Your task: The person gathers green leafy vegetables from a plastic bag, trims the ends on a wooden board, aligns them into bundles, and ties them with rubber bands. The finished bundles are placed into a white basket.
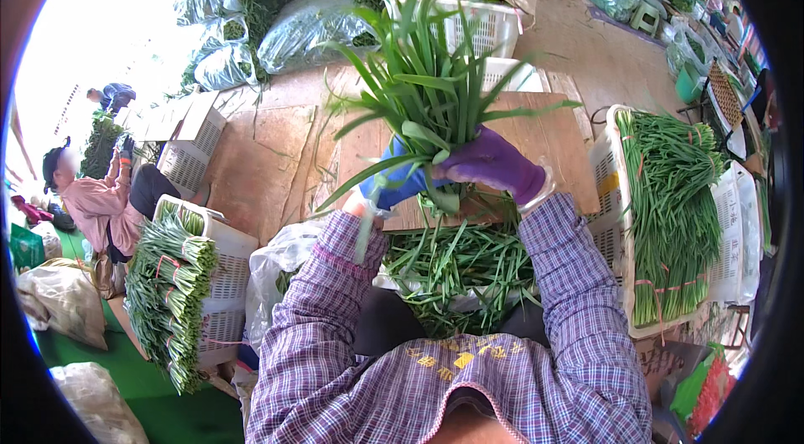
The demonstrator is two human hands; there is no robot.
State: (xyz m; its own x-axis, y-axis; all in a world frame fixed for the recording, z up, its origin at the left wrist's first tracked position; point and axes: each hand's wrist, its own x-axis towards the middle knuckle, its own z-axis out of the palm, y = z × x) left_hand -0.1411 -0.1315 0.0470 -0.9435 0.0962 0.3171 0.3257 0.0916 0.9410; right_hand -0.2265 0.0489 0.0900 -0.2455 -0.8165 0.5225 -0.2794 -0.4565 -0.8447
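A loose bunch of long flat green leaves, probably Chinese chives (433, 79), fans outward above a wooden board (559, 142). My left hand (402, 179), in a blue glove, grips the bunch low on its left side. From the right, my right hand (493, 164) in a purple glove wraps around the same stalks. The two hands are close together, and leaves hide some of the left fingers. Below them, between my forearms, lies a heap of loose green leaves (458, 265).
On my right, a white plastic crate (619, 293) holds banded chive bundles (675, 211). More tied bundles (173, 293) top stacked crates (220, 299) on my left. Another person (103, 211) sits beyond them. Plastic bags of greens (320, 29) and a sack-covered crate (487, 26) stand ahead.
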